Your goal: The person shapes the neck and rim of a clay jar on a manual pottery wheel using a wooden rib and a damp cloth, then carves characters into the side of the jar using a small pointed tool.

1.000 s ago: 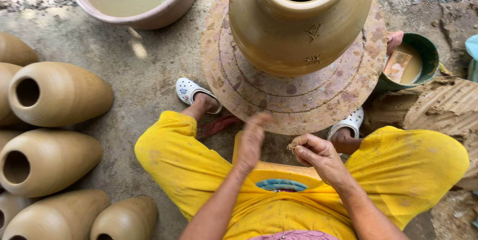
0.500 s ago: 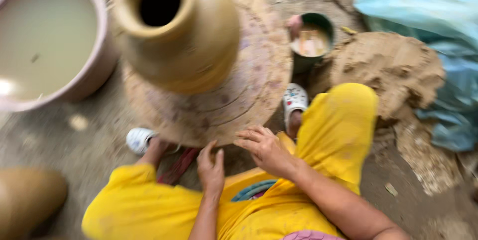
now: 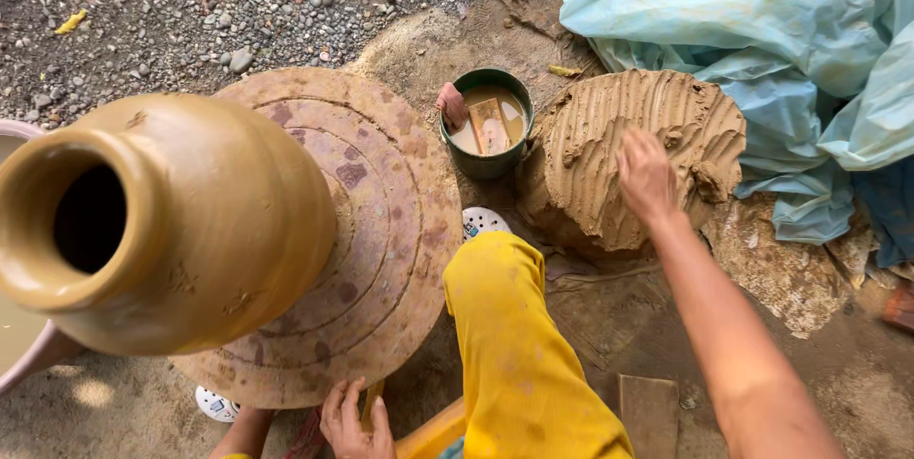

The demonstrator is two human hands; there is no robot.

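1. On the grooved clay mound [image 3: 657, 149], the right hand [image 3: 647, 178] lies with its fingers spread and gripping nothing; half a second ago it hovered over the lap, so the work has turned from the pot to the raw clay.
2. Beside the mound stands a green bucket [image 3: 490, 159] of muddy water with a wooden paddle in it.
3. Lower down, the left hand [image 3: 354, 421] rests at the wheel [image 3: 395, 230] rim, fingers loosely bent, holding nothing.
4. Nearer the camera, the tall pot [image 3: 190, 221] stands on the wheel.
5. Fingertips on the mound are blurred; whether they dig in, I cannot tell.
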